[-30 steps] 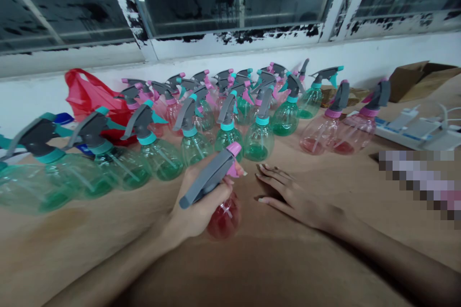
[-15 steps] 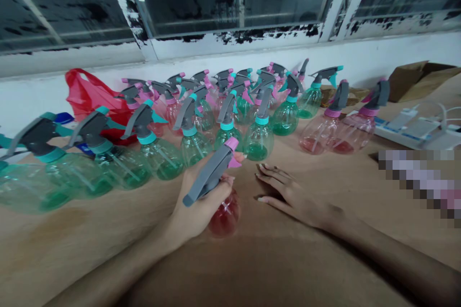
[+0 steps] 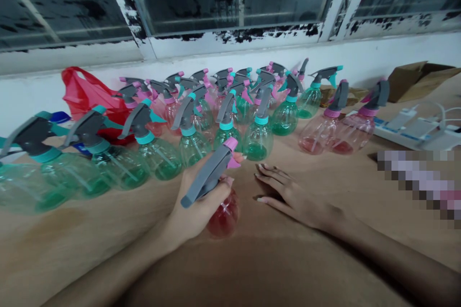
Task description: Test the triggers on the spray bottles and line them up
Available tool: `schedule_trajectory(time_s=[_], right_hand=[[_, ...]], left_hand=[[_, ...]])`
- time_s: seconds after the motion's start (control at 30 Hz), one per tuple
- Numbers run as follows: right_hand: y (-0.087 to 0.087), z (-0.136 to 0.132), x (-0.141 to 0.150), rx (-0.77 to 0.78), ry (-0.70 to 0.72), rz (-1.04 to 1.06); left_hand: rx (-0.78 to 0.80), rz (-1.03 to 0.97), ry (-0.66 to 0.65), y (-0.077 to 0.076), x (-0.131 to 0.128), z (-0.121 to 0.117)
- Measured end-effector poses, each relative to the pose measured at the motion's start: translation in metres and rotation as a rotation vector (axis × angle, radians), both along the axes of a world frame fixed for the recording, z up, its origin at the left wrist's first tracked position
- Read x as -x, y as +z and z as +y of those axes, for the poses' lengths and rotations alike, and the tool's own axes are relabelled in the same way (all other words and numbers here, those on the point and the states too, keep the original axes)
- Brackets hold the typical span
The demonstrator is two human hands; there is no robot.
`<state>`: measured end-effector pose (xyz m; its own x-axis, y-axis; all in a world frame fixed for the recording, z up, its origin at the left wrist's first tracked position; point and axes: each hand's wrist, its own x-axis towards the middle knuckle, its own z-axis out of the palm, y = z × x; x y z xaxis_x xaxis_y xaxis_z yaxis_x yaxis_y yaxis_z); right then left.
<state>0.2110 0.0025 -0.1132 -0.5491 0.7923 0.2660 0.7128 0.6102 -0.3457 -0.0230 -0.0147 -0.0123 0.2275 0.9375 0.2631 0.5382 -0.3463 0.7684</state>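
Note:
My left hand [image 3: 200, 196] is closed around the neck of a spray bottle [image 3: 225, 216] with a grey head, pink nozzle and pink trigger. Its clear round body holds red liquid and stands on the table; my fingers hide the collar. To the right, my right hand [image 3: 284, 189] lies flat on the table with fingers stretched out, touching no bottle. Just beyond my left hand is a spray bottle with a turquoise collar [image 3: 258, 139] and green liquid. Other green-filled bottles [image 3: 162, 158] form a row running to the left.
Behind the front row stand several more pink and turquoise spray bottles [image 3: 245, 100]. Two pink-collared bottles [image 3: 320, 136] are at the right. A red plastic bag [image 3: 84, 98] is at the back left. A power strip [image 3: 414, 129] and a cardboard box [image 3: 418, 81] sit at the far right.
Almost nothing differs. The view has shifted very slightly; both hands and the held spray bottle keep their places.

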Motion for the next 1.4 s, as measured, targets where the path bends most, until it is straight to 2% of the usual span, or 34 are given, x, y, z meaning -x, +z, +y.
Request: schedule_trajectory(time_s=[0.17, 0.4, 0.9, 1.07, 1.23, 1.4], right_hand=[[0.0017, -0.0006, -0.0003, 0.001, 0.003, 0.013], [0.0023, -0.0005, 0.0, 0.005, 0.002, 0.001], [0.0017, -0.0006, -0.0003, -0.001, -0.002, -0.021], [0.0028, -0.0012, 0.0004, -0.003, -0.004, -0.036], [0.0015, -0.0004, 0.0004, -0.005, -0.002, -0.043], [-0.0011, 0.0008, -0.0006, 0.015, -0.01, -0.038]], left_hand=[[0.013, 0.002, 0.001, 0.0004, -0.0009, 0.0006], [-0.048, 0.02, -0.012, 0.0028, -0.0021, 0.0013], [0.001, -0.009, 0.002, -0.0021, 0.0008, 0.0009], [0.047, -0.054, -0.045, -0.0033, 0.0022, 0.0022], [0.122, -0.182, -0.164, -0.0007, 0.0022, 0.0034], [0.144, -0.219, -0.171, -0.0021, 0.0048, 0.0036]])
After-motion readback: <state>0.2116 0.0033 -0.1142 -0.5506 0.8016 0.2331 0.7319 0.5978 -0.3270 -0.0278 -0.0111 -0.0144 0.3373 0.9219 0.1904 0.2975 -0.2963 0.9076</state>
